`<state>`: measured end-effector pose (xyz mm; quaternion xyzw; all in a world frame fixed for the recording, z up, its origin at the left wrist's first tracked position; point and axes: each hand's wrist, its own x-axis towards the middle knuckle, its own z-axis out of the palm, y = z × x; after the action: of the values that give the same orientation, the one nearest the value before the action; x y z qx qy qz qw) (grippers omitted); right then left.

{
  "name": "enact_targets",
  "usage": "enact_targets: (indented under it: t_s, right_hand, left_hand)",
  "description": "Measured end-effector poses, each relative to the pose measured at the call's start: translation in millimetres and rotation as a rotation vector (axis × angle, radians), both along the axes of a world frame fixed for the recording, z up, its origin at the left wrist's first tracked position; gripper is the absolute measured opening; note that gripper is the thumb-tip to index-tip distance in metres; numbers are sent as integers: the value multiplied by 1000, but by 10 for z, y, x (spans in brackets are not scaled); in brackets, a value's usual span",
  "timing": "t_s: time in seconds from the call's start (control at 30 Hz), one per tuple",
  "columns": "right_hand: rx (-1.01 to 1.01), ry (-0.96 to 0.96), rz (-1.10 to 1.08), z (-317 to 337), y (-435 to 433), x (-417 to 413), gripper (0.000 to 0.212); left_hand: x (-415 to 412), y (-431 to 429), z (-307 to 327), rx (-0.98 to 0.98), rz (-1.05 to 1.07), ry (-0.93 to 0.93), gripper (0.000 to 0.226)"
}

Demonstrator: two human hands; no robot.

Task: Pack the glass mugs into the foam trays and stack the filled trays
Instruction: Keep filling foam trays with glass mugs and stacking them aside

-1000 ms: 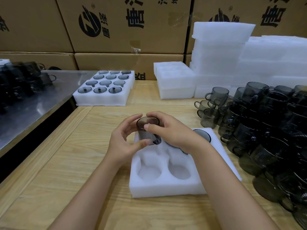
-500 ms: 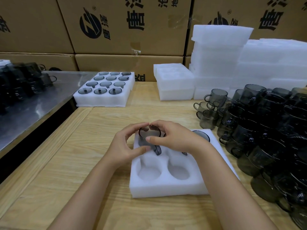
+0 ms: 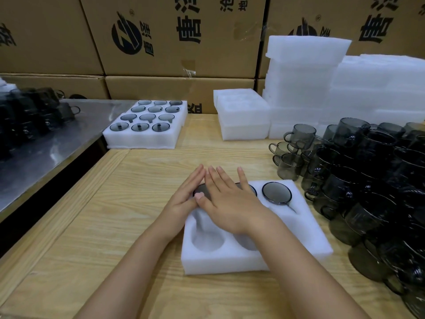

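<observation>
A white foam tray (image 3: pixel 308 229) lies on the wooden table in front of me. A smoky glass mug (image 3: pixel 276 192) sits upside down in its far right pocket. Another mug (image 3: pixel 199 189) sits in the far left pocket, mostly hidden under my hands. My left hand (image 3: pixel 184 199) and my right hand (image 3: pixel 226 203) lie flat with straight fingers on the far row of mugs. The two near pockets (image 3: pixel 207 242) hold nothing. A big pile of loose glass mugs (image 3: pixel 368 180) stands to the right.
A filled foam tray (image 3: pixel 147 125) sits at the back left, by a steel table (image 3: pixel 46 143) with more mugs (image 3: pixel 30 111). Stacks of unfilled foam trays (image 3: pixel 243 113) and foam sheets (image 3: pixel 345 88) stand at the back right. Cardboard boxes (image 3: pixel 174 38) form the back wall.
The mug I held over the tray with both hands has gone down into the far left pocket. Both hands have let go and flattened on top of the mugs.
</observation>
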<state>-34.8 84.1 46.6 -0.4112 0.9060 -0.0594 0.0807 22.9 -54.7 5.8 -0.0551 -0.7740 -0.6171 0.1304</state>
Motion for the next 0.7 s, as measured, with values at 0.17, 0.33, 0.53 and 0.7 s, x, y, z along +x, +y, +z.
enact_targets:
  t_s: [0.17,0.33,0.53,0.7]
  right_hand:
    - [-9,-28,-77,2,-13,87,96]
    - [-55,-34,-72,-3,3,91,101]
    - [-363,-121,-69,176,193,22,72]
    - [-437,378,-414,370,678,-189,44]
  left_hand:
    - [-39,-34,-54,-159,43,-39,50]
    - [-42,-6,-47,-154,94,23,39]
    - [-67,12,11,202,111,-72,40]
    - [-208,42,49,417,227,-100,39]
